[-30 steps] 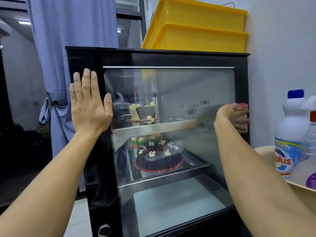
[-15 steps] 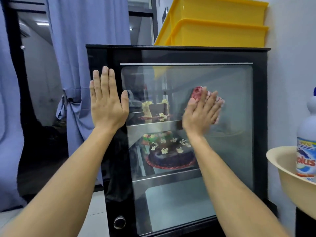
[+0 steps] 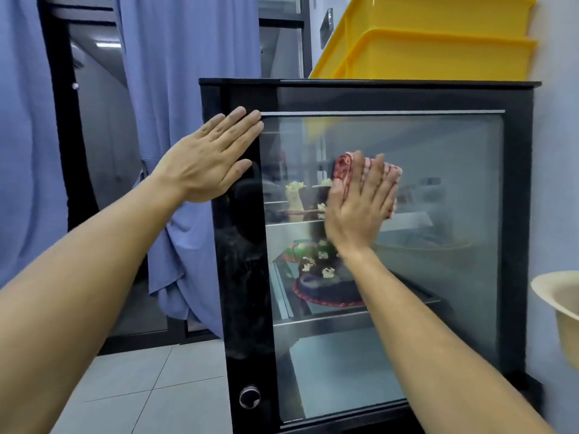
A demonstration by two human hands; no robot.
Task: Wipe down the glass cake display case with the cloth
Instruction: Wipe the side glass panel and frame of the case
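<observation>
The black-framed glass cake display case [image 3: 518, 214] fills the middle and right of the head view, with cakes on its inner shelves. My left hand [image 3: 208, 161] lies flat with straight fingers against the case's upper left frame. My right hand [image 3: 357, 208] presses a folded red-and-white checked cloth [image 3: 344, 166] flat on the glass [image 3: 445, 183], left of the pane's middle. The cloth shows above and to the right of my fingers; the rest is under my palm.
Two stacked yellow plastic tubs [image 3: 438, 54] sit on top of the case. A cream basin [image 3: 557, 305] juts in at the right edge. Blue curtains [image 3: 188, 73] hang left of the case over a dark doorway. White floor tiles [image 3: 150, 389] lie below left.
My right hand has swept the cloth leftwards across the glass from the right frame to left of the middle. My left hand has tilted, fingers now pointing right. The view shifted left; the bottles left view.
</observation>
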